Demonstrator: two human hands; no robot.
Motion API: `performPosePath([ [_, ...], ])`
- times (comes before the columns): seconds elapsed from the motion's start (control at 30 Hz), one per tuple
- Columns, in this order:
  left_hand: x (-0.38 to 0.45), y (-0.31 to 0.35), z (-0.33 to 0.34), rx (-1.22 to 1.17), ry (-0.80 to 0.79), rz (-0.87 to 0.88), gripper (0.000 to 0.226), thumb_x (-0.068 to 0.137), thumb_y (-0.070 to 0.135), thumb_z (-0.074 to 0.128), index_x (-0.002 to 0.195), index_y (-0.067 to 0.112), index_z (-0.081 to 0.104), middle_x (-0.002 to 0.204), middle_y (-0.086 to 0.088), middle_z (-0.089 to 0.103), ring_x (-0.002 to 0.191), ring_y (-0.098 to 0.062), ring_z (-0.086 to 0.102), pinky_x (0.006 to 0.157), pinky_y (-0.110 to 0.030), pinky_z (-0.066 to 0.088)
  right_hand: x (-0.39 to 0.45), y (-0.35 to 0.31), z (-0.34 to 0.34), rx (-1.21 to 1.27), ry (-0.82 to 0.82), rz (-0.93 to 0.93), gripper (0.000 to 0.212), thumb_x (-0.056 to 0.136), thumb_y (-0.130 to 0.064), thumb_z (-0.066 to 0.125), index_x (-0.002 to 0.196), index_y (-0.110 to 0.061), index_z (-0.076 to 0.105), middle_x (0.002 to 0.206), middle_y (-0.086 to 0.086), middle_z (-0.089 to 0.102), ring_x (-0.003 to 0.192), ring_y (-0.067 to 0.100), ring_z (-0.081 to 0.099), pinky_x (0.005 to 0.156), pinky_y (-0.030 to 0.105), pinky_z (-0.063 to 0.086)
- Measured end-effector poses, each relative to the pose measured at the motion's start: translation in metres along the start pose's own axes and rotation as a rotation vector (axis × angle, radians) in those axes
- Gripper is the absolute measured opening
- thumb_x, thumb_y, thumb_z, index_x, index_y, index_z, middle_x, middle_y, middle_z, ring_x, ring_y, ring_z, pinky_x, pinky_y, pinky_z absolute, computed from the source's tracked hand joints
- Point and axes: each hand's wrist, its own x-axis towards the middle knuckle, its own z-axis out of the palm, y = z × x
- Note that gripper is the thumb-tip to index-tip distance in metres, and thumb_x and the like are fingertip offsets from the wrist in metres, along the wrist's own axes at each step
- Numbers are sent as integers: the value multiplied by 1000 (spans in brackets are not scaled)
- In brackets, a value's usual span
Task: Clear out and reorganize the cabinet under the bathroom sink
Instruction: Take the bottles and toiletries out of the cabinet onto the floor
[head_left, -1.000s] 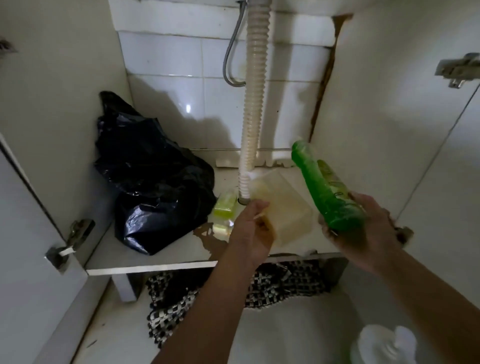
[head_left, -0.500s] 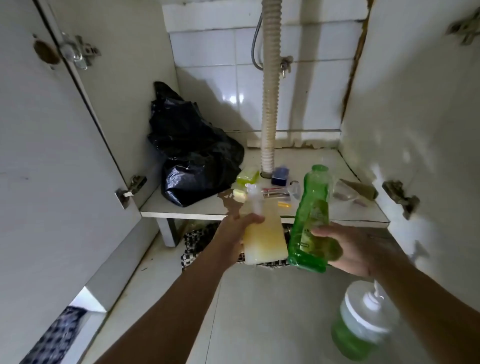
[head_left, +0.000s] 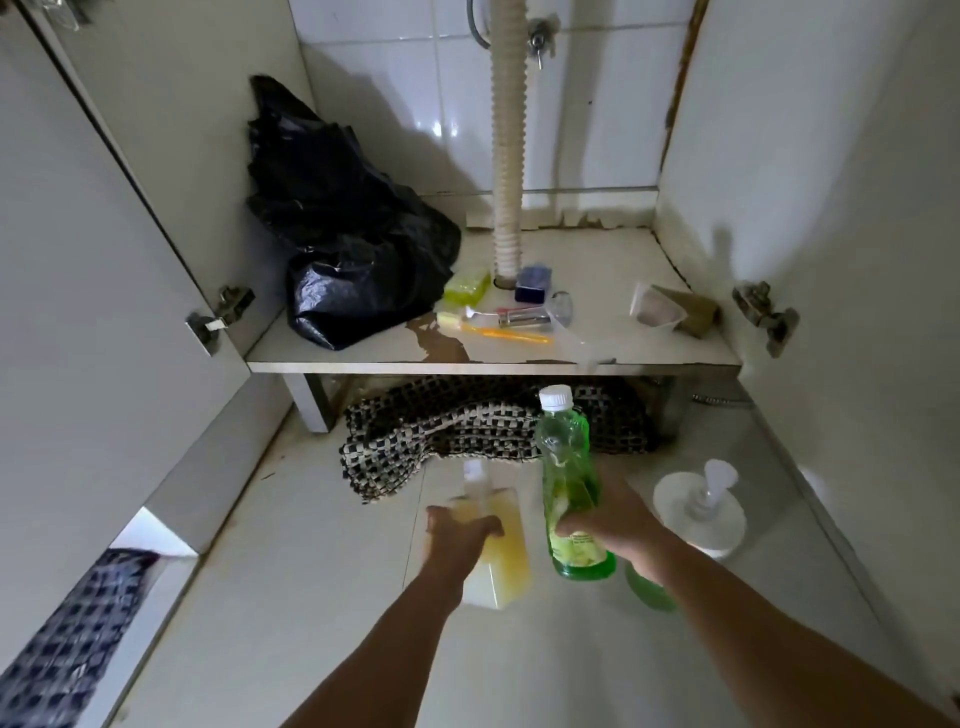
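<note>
Held a yellow bottle (head_left: 498, 551) left, green bottle (head_left: 569, 488) right, grips curled; risked toppling the pump dispenser (head_left: 698, 512) at three o'clock.

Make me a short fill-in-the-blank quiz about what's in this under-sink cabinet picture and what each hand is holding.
1. The right hand grips a green bottle with a ____ cap.
2. The left hand grips a bottle of ____ liquid.
3. At the left of the cabinet shelf sits a ____ plastic bag.
4. On the floor right of the green bottle stands a white ____ dispenser.

Missing words: white; yellow; black; pump
</note>
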Motion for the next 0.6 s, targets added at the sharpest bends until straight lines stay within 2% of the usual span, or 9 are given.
performPosePath([
  [0.13, 3, -18, 0, 73, 25, 39, 62, 69, 6, 76, 121, 12, 43, 106, -6, 52, 84, -17, 51, 56, -24, 39, -3, 20, 13, -102, 81, 60, 53, 56, -9, 76, 103, -19, 54, 96, 4, 63, 91, 22, 61, 67, 27, 48],
  [0.27, 4, -31, 4, 143, 42, 76, 67, 68, 11, 78, 126, 15, 43, 103, -5, 55, 90, -22, 55, 56, -23, 40, -3, 39, 25, -192, 110, 92, 51, 60, -9, 75, 104, -18, 52, 96, 3, 63, 90, 22, 61, 72, 28, 49],
  [0.4, 8, -35, 10, 185, 55, 112, 68, 68, 12, 78, 126, 15, 42, 105, -8, 58, 94, -28, 56, 69, -28, 46, -2, 52, 25, -211, 111, 98, 53, 56, -10, 78, 103, -22, 55, 95, 0, 65, 89, 20, 62, 73, 27, 51],
  [0.5, 13, -35, 14, 218, 74, 163, 66, 69, 12, 77, 124, 15, 41, 105, -9, 57, 96, -30, 56, 76, -34, 51, -4, 58, 16, -185, 85, 96, 47, 61, -1, 77, 99, -23, 61, 85, -7, 66, 83, 14, 61, 63, 15, 46],
  [0.6, 16, -35, 19, 250, 82, 222, 65, 70, 11, 77, 123, 12, 39, 102, -8, 54, 94, -31, 54, 77, -36, 51, 2, 65, 5, -205, 62, 98, 38, 63, 1, 76, 96, -16, 67, 82, -4, 68, 76, 11, 62, 57, 7, 43],
])
